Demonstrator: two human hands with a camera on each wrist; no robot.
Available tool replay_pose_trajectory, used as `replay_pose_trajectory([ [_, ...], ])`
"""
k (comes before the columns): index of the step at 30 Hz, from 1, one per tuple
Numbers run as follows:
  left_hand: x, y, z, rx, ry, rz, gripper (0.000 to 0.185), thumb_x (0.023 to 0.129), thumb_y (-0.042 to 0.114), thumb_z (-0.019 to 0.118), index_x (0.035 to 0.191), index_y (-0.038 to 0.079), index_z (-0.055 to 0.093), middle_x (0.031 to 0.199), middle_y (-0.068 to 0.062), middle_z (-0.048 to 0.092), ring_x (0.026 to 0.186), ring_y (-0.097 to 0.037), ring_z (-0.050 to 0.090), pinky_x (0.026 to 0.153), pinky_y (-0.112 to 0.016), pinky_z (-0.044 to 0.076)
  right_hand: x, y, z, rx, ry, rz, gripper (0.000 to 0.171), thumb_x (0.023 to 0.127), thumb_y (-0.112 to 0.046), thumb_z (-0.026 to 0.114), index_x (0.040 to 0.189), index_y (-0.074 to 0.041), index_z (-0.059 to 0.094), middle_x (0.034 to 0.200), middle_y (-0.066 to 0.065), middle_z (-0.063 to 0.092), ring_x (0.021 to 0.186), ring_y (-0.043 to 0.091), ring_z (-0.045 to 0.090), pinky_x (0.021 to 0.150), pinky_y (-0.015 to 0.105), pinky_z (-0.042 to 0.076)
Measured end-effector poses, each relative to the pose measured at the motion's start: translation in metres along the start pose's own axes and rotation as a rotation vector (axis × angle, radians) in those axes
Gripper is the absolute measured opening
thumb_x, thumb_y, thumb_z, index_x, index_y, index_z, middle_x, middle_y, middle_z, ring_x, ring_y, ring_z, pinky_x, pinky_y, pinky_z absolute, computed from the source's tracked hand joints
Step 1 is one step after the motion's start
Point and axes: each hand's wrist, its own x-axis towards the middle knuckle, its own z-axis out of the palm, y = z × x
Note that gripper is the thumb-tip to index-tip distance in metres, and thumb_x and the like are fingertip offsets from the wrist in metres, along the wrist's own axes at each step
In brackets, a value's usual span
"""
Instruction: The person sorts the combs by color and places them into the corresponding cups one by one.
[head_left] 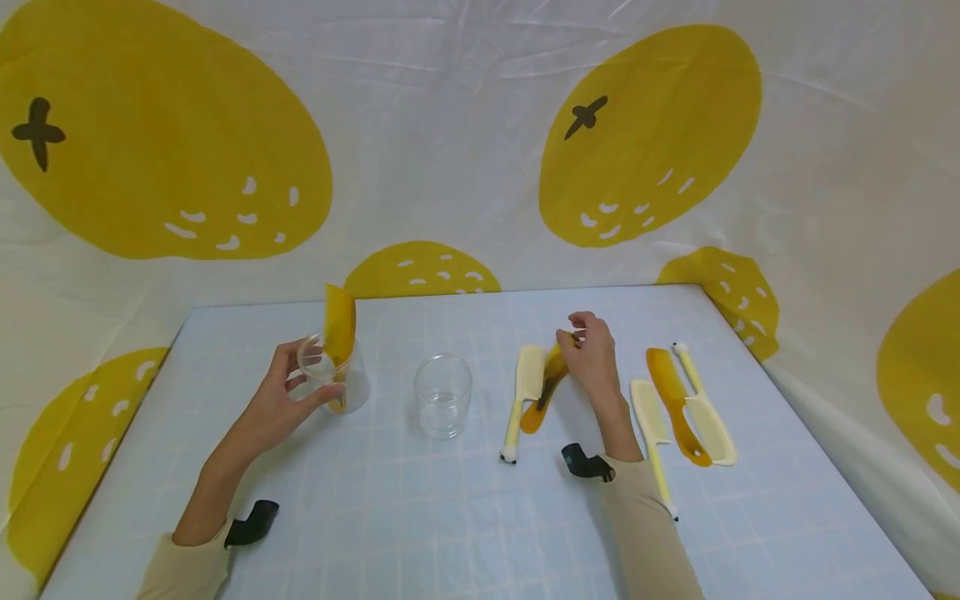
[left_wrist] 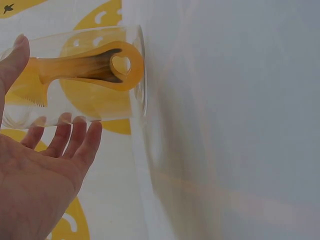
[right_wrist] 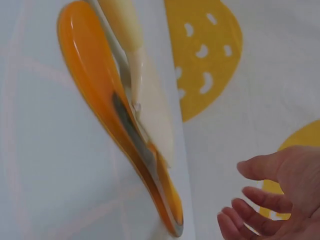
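Observation:
My left hand (head_left: pixel 281 408) holds a clear cup (left_wrist: pixel 107 109), thumb on one side and fingers on the other. Inside it stands an amber comb (head_left: pixel 341 321), handle down, its toothed end above the rim. Whether the cup's base touches the table cannot be told. Over the table on the right, my right hand (head_left: pixel 592 354) hovers by the far end of another amber comb (right_wrist: pixel 90 55). Its fingers are loosely bent with nothing between them in the right wrist view. A cream comb (head_left: pixel 528 375) with a pale yellow handle lies close along that amber comb's left side.
Between the hands stands a second clear cup (head_left: pixel 442 400). Right of my right arm lie an amber comb (head_left: pixel 666 383) and two cream ones, a nearer comb (head_left: pixel 649 408) and a farther comb (head_left: pixel 712 427). A lemon-print cloth (head_left: pixel 465 167) hangs behind the table.

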Motion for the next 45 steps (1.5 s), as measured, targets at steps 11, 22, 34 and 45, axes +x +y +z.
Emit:
replay_pose_trajectory([
  [11,0.000,0.000,-0.001,0.002,0.004,0.024,0.079,0.095,0.020,0.076,0.153,0.006,0.023,0.150,-0.019,0.038,0.137,-0.037,0.039,0.112,-0.065,0.035,0.001,0.017,-0.006,-0.182,-0.145,0.144,0.052,0.100,-0.015,0.064,0.139,0.013,0.045,0.130,0.035,0.048,0.112,0.045,0.051,0.098,0.054,0.046],
  [22,0.001,0.003,-0.002,-0.018,-0.007,0.007,0.079,0.095,0.021,0.077,0.151,0.003,0.023,0.149,-0.022,0.038,0.139,-0.040,0.037,0.113,-0.069,0.031,-0.003,0.026,-0.001,-0.234,-0.163,0.184,0.070,0.095,-0.030,0.074,0.138,0.016,0.045,0.129,0.035,0.046,0.117,0.046,0.048,0.101,0.056,0.045],
  [34,0.002,0.005,-0.002,-0.027,-0.022,-0.019,0.082,0.095,0.025,0.077,0.152,0.004,0.022,0.149,-0.024,0.037,0.140,-0.040,0.035,0.115,-0.068,0.029,-0.003,0.031,-0.001,-0.255,-0.184,0.219,0.049,0.095,-0.033,0.073,0.113,0.010,0.057,0.107,0.026,0.064,0.095,0.039,0.061,0.085,0.048,0.052],
  [45,-0.001,0.004,-0.003,-0.021,-0.022,-0.022,0.082,0.095,0.024,0.077,0.152,0.004,0.022,0.147,-0.024,0.038,0.140,-0.041,0.035,0.115,-0.068,0.029,0.001,0.025,-0.002,-0.137,-0.155,0.195,0.032,0.097,-0.024,0.072,0.108,0.005,0.061,0.101,0.021,0.068,0.085,0.031,0.064,0.072,0.034,0.055],
])
